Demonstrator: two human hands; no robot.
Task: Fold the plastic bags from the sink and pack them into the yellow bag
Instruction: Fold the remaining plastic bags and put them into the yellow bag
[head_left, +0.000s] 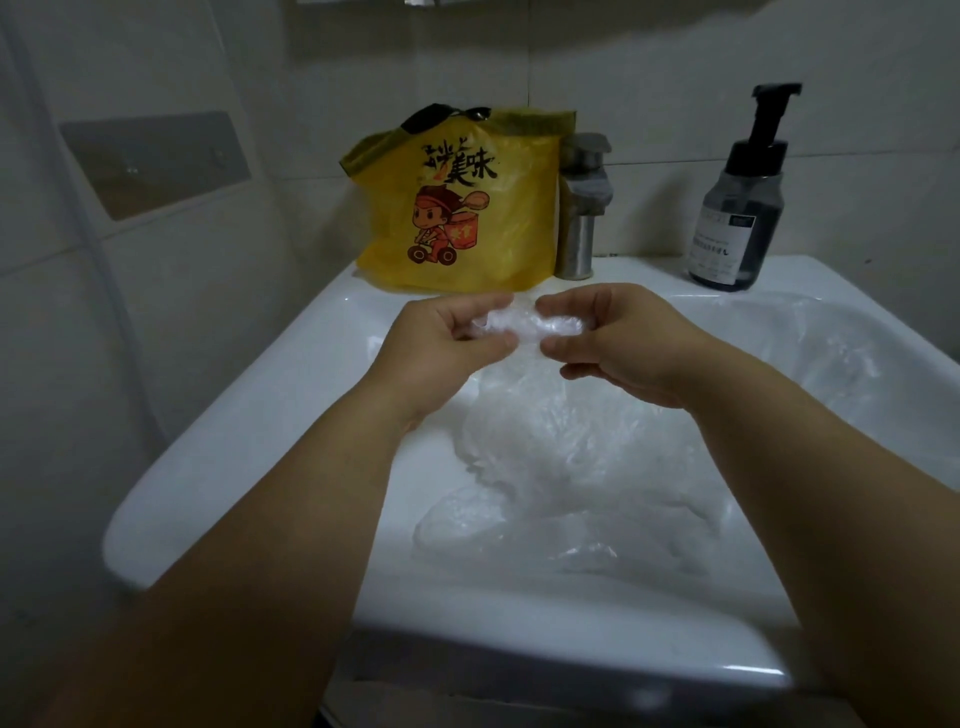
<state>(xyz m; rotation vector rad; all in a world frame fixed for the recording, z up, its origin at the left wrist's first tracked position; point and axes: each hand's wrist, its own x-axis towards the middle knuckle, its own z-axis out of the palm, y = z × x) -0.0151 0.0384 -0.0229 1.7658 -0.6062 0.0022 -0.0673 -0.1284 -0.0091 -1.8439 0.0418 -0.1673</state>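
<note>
1. Sink (208, 467), white; I see its front rim nearest, at 6 o'clock.
2. Loose plastic bags (571, 467), clear, heaped in the basin at centre, not yet folded.
3. Left hand (447, 353) and right hand (623, 353), above the basin: each pinches one end of a small folded bag (524, 327), fingers curled round it.
4. Yellow bag (457, 208), upright on the back ledge at 12 o'clock, just beside the tap (582, 208).
5. Soap dispenser (737, 208), at 1 o'clock.

Risk, as I judge it: the slick film may spring open once one hand lets go; the light yellow bag may tip when pushed.

Unclear: I cannot count the clear bags against the white basin. The drain is hidden, and I cannot see whether the yellow bag's mouth is open.
</note>
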